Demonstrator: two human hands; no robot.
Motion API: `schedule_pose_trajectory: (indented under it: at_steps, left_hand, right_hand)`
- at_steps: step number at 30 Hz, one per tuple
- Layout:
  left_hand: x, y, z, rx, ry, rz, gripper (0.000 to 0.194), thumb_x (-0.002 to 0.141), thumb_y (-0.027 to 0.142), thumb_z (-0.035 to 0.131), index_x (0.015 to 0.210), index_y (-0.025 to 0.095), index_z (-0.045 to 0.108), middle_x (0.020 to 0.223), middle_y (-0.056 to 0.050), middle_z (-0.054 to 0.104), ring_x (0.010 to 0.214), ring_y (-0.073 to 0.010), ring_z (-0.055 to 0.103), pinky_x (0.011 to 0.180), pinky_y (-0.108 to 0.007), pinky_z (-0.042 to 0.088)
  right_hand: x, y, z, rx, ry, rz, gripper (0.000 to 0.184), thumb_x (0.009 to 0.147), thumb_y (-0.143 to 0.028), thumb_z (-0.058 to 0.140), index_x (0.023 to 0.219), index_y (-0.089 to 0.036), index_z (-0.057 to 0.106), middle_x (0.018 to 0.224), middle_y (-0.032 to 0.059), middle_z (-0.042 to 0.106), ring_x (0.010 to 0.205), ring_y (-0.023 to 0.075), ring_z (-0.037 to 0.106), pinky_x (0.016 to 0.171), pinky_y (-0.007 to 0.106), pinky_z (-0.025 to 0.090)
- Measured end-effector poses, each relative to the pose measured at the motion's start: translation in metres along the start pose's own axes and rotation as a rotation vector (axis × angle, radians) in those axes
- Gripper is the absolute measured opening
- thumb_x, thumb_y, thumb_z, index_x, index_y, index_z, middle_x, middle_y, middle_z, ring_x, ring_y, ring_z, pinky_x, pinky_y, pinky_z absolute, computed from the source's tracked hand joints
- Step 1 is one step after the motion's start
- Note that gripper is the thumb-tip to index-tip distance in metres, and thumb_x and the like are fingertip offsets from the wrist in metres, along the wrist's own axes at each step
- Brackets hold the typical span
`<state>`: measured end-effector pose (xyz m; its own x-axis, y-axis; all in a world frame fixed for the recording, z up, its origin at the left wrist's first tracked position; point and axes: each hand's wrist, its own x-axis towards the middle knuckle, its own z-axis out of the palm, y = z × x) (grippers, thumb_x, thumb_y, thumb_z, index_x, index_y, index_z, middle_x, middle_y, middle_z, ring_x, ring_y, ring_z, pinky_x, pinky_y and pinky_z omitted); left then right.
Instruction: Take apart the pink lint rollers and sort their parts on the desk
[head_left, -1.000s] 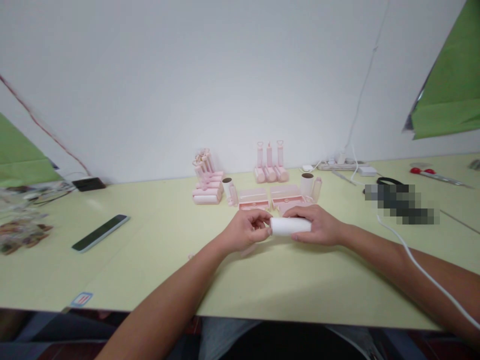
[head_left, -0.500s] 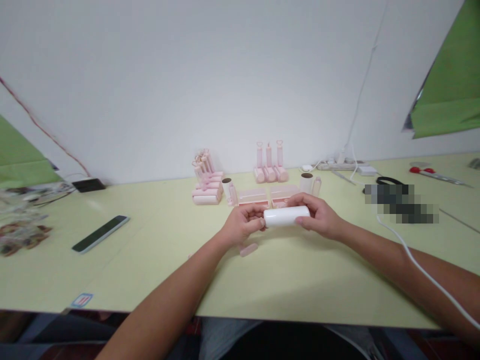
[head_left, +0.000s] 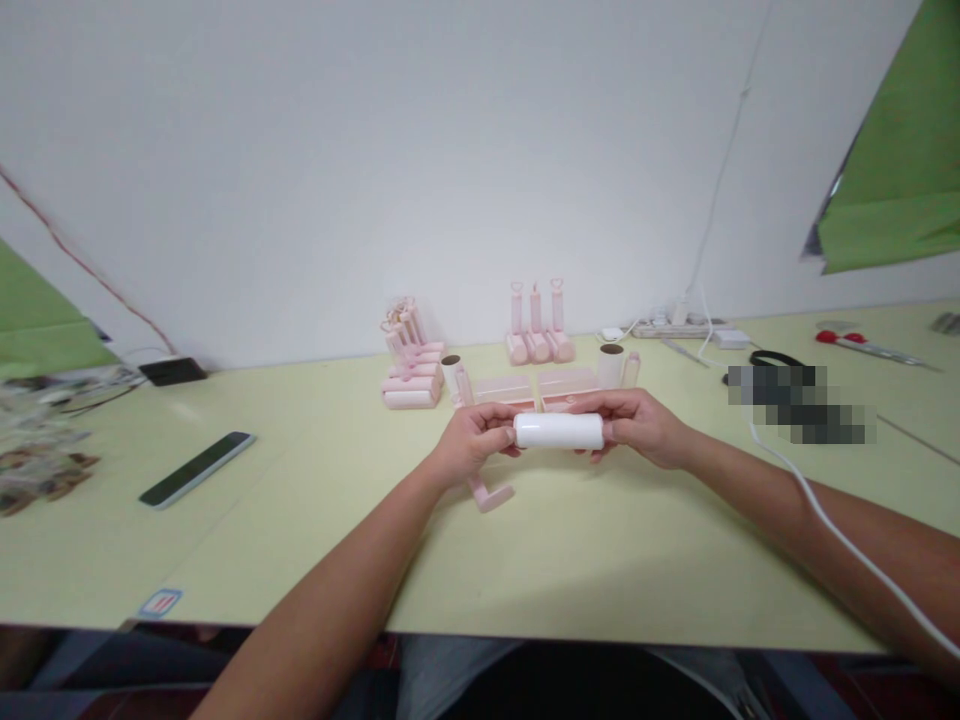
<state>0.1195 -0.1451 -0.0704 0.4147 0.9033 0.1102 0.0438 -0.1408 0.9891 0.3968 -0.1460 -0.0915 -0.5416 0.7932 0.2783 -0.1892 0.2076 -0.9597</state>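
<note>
A white lint roller refill (head_left: 559, 431) lies level between my two hands, above the table. My left hand (head_left: 476, 440) pinches its left end, and my right hand (head_left: 637, 428) grips the right end with thumb and fingers. A pink lint roller handle (head_left: 491, 496) rests on the table below my left hand, partly hidden by it. Just behind the hands are two pink covers (head_left: 501, 390), partly covered by my fingers. Upright white rolls with brown cores stand on either side, one at the left (head_left: 451, 372) and one at the right (head_left: 611, 366).
Pink lint rollers (head_left: 412, 370) stand grouped at the back left, with three more (head_left: 538, 340) by the wall. A phone (head_left: 199, 468) lies left. A power strip (head_left: 675, 328), red-handled scissors (head_left: 855, 342) and a white cable (head_left: 817, 500) are on the right.
The refill has shifted slightly left and now sits level. My right thumb has moved from its front to its right end. More of the pink handle shows.
</note>
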Motion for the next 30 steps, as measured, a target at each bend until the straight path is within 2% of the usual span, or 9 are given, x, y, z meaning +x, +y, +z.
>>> schedule_pose_trajectory:
  at_steps: [4,7,11,13,15,21,30]
  left_hand:
    - [0.0,0.003,0.0,-0.001,-0.009,-0.005,0.041,0.067,0.025,0.077,0.103,0.008,0.069,0.085,-0.007,0.07,0.067,-0.0141,0.065,0.067,-0.029,0.057]
    - [0.001,0.003,0.001,0.006,0.002,-0.004,0.039,0.066,0.024,0.077,0.101,0.008,0.07,0.084,-0.007,0.07,0.065,-0.0135,0.065,0.065,-0.028,0.057]
    - [0.003,0.001,0.0,-0.011,0.052,0.007,0.037,0.066,0.024,0.076,0.1,0.009,0.069,0.088,-0.007,0.07,0.067,-0.015,0.067,0.065,-0.03,0.058]
    - [0.004,-0.001,0.0,-0.011,0.072,0.012,0.037,0.067,0.024,0.075,0.1,0.009,0.068,0.088,-0.007,0.071,0.067,-0.0154,0.067,0.066,-0.03,0.058]
    - [0.005,-0.002,0.001,-0.007,0.084,0.011,0.038,0.067,0.024,0.075,0.101,0.009,0.067,0.086,-0.007,0.071,0.066,-0.0151,0.067,0.065,-0.03,0.058]
    - [0.005,-0.003,0.006,0.002,0.112,0.006,0.038,0.067,0.025,0.075,0.101,0.009,0.068,0.084,-0.007,0.071,0.067,-0.0155,0.067,0.064,-0.029,0.058]
    - [0.004,-0.001,0.004,-0.063,0.149,-0.02,0.039,0.068,0.029,0.074,0.101,0.009,0.067,0.084,-0.008,0.071,0.07,-0.0192,0.07,0.068,-0.034,0.06]
  right_hand:
    - [-0.001,-0.003,0.0,-0.043,-0.024,-0.002,0.039,0.076,-0.024,0.07,0.114,-0.015,0.066,0.108,0.0119,0.07,0.084,0.0259,0.071,0.059,0.037,0.064]
    - [-0.001,-0.006,0.004,-0.05,-0.024,0.027,0.04,0.076,-0.023,0.069,0.115,-0.016,0.064,0.106,0.011,0.069,0.083,0.0246,0.071,0.062,0.037,0.064]
    - [0.003,-0.01,0.01,-0.061,0.195,0.023,0.03,0.075,-0.02,0.066,0.105,-0.018,0.063,0.106,0.0064,0.067,0.088,0.0204,0.067,0.069,0.035,0.063]
    - [0.006,-0.01,0.011,-0.109,0.317,0.031,0.022,0.074,-0.019,0.065,0.096,-0.017,0.064,0.097,0.0042,0.066,0.085,0.0182,0.065,0.07,0.033,0.062]
    - [0.008,-0.009,0.011,-0.16,0.382,0.054,0.019,0.072,-0.018,0.064,0.091,-0.017,0.064,0.091,0.0031,0.066,0.08,0.0168,0.064,0.069,0.033,0.062]
    - [0.01,-0.01,0.01,-0.257,0.405,0.059,0.021,0.071,-0.017,0.061,0.092,-0.016,0.065,0.09,0.0038,0.067,0.077,0.0168,0.065,0.068,0.034,0.062]
    - [0.009,-0.018,0.013,-0.162,0.471,0.0,0.023,0.073,-0.021,0.066,0.096,-0.017,0.064,0.089,0.0033,0.068,0.077,0.0171,0.065,0.066,0.035,0.063]
